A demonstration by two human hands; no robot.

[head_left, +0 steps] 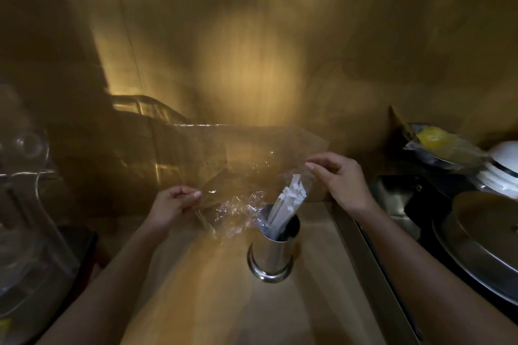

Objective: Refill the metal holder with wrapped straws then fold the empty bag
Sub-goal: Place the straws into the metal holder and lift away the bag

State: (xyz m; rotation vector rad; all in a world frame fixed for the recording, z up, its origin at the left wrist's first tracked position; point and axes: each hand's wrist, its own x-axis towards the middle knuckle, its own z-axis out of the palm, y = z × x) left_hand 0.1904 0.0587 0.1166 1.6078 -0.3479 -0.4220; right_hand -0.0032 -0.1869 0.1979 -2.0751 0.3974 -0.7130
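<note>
A shiny metal holder (pixel 272 255) stands upright on the wooden counter, a little right of centre. White wrapped straws (pixel 286 202) stick out of its mouth, leaning to the right. A clear plastic bag (pixel 238 193) is stretched in the air just behind and above the holder. My left hand (pixel 173 204) pinches the bag's left edge. My right hand (pixel 344 179) pinches its right edge above the straw tips. The bag looks crumpled and see-through, and I cannot tell whether any straws are left inside it.
A clear glass or acrylic stand (pixel 25 204) fills the left side. At the right sit a round metal lid (pixel 487 241), stacked white bowls (pixel 501 171) and a dish with something yellow under plastic (pixel 443 145). A wooden wall rises close behind.
</note>
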